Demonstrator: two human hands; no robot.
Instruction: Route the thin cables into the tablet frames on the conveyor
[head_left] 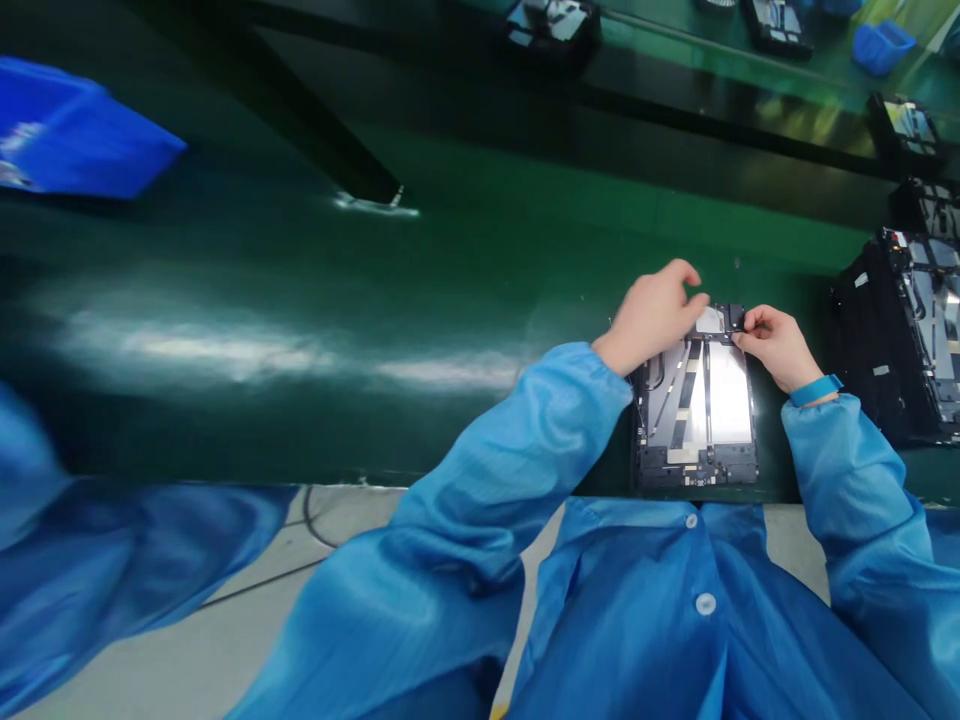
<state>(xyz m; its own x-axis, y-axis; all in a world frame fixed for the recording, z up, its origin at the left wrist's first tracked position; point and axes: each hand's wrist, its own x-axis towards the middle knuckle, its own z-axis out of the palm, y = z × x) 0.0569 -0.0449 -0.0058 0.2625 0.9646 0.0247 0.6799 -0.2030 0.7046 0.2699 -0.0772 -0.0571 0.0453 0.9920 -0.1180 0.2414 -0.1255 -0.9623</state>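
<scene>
An opened tablet [696, 400] lies flat near the bench's front edge, its inner side up, with grey and silver panels, cables and black strips exposed. My left hand [658, 308] is over its upper left part, thumb and forefinger apart and bent, with nothing visible between them. At the tablet's upper right corner is my right hand [776, 345], fingertips pinched together against the black edge. Whatever small part those fingertips may hold is hidden.
A stack of similar opened devices [892, 340] stands to the right on the green bench [450, 270]. A blue bin [90, 135] is at the far left, near a dark slanted post [322, 120]. More devices and a small blue container [883, 48] sit on the raised shelf behind. A co-worker's blue sleeve [127, 550] is at left.
</scene>
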